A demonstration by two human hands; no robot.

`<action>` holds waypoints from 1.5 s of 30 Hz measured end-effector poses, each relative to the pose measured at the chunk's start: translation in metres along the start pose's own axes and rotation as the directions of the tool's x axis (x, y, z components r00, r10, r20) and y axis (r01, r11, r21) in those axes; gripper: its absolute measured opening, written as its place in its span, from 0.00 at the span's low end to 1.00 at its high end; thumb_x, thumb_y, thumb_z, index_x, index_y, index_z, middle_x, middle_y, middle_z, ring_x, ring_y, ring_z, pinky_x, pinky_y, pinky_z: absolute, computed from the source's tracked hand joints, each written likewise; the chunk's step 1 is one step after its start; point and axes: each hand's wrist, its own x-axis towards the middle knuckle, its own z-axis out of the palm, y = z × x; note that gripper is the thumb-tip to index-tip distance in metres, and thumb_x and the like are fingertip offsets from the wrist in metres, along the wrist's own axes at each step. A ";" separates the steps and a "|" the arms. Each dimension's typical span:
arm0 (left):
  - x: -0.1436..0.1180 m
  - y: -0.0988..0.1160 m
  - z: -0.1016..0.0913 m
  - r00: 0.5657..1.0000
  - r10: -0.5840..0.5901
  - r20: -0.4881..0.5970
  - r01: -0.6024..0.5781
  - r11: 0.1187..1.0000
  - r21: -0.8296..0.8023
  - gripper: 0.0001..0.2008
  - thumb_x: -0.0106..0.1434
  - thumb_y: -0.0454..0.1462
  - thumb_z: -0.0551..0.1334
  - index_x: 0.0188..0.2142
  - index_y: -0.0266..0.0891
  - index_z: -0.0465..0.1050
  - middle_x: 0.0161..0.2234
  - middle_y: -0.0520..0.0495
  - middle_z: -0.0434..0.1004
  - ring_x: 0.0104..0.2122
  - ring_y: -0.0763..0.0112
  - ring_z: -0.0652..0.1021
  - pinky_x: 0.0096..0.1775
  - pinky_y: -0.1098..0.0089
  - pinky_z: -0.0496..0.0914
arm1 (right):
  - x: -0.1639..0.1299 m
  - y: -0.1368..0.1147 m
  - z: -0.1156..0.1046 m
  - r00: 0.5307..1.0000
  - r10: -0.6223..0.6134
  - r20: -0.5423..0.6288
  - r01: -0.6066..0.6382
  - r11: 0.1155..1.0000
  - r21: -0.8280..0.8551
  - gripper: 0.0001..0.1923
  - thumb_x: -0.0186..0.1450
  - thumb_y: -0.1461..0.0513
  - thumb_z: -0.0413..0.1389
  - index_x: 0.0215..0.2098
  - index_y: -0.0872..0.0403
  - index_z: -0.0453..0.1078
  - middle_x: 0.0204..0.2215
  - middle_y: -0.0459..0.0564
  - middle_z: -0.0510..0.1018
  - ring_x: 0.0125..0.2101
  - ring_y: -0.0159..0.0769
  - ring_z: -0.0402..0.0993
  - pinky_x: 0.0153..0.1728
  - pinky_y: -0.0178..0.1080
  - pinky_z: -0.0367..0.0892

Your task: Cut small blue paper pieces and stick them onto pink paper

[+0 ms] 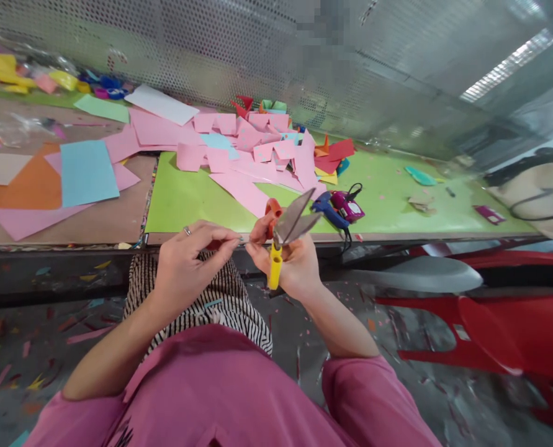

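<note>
Right hand grips scissors, blades open, above table edge. Left hand pinches small strip toward blades. Pink paper pile behind on green sheet.

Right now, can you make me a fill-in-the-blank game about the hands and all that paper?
1. The right hand holds scissors whose blades are ____.
2. The scissors' lower handle is ____ in colour.
3. The left hand wears a ____ on one finger.
4. The pile of pink paper pieces lies partly on a big ____ sheet.

Missing words: open; yellow; ring; green
</note>
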 end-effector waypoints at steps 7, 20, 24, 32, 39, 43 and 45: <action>-0.001 -0.004 -0.003 0.998 -0.054 -0.027 0.055 0.998 0.028 0.03 0.63 0.38 0.68 0.33 0.46 0.83 0.30 0.52 0.83 0.26 0.73 0.78 0.33 0.71 0.70 | 0.014 0.010 -0.011 0.995 0.070 0.068 -0.066 0.996 -0.061 0.26 0.56 0.47 0.67 0.43 0.47 0.61 0.38 0.46 0.73 0.31 0.31 0.67 0.33 0.39 0.69; 0.018 -0.024 -0.002 0.821 -0.541 0.182 0.514 0.562 -0.648 0.11 0.48 0.43 0.78 0.26 0.41 0.82 0.24 0.53 0.79 0.19 0.82 0.74 0.24 0.82 0.71 | 0.067 0.076 -0.103 0.973 0.205 -0.102 -0.193 0.493 -0.848 0.16 0.59 0.60 0.64 0.44 0.58 0.75 0.44 0.62 0.81 0.45 0.52 0.75 0.48 0.52 0.69; 0.017 -0.021 0.003 0.816 -0.552 0.173 0.521 0.573 -0.632 0.12 0.47 0.43 0.78 0.26 0.40 0.81 0.24 0.52 0.80 0.19 0.82 0.74 0.24 0.81 0.71 | 0.044 0.036 -0.074 0.997 -0.068 -0.027 0.033 0.742 -0.669 0.12 0.67 0.56 0.60 0.46 0.52 0.77 0.42 0.54 0.81 0.40 0.43 0.75 0.44 0.47 0.71; 0.003 -0.013 0.000 0.969 -0.245 0.043 0.248 0.946 -0.210 0.05 0.62 0.41 0.70 0.35 0.42 0.82 0.30 0.52 0.83 0.26 0.75 0.80 0.30 0.75 0.74 | 0.013 -0.019 -0.015 0.933 -0.313 0.178 0.359 0.839 -0.408 0.07 0.69 0.58 0.60 0.41 0.53 0.76 0.35 0.48 0.79 0.35 0.33 0.74 0.39 0.39 0.71; 0.000 -0.006 -0.001 0.997 0.081 0.015 -0.083 0.972 0.221 0.04 0.67 0.37 0.65 0.37 0.44 0.81 0.33 0.52 0.84 0.31 0.73 0.80 0.36 0.71 0.74 | 0.013 -0.015 -0.014 0.907 -0.385 0.171 0.418 0.770 -0.483 0.04 0.67 0.67 0.57 0.34 0.54 0.73 0.32 0.46 0.76 0.34 0.32 0.71 0.36 0.37 0.68; -0.001 -0.006 -0.002 1.000 0.012 0.009 -0.013 0.993 0.119 0.05 0.65 0.38 0.68 0.41 0.44 0.81 0.36 0.52 0.84 0.30 0.74 0.80 0.37 0.72 0.75 | 0.013 -0.012 -0.008 0.970 -0.217 0.112 0.236 0.950 -0.204 0.03 0.66 0.64 0.60 0.33 0.53 0.73 0.29 0.43 0.74 0.28 0.27 0.66 0.29 0.34 0.63; -0.003 -0.009 -0.001 0.997 -0.078 0.021 0.078 0.997 -0.017 0.06 0.64 0.40 0.69 0.41 0.44 0.81 0.37 0.52 0.84 0.29 0.75 0.80 0.35 0.73 0.75 | 0.012 -0.007 -0.001 0.993 -0.071 0.094 0.062 0.993 0.097 0.04 0.66 0.61 0.61 0.33 0.53 0.73 0.27 0.41 0.74 0.26 0.25 0.65 0.28 0.32 0.63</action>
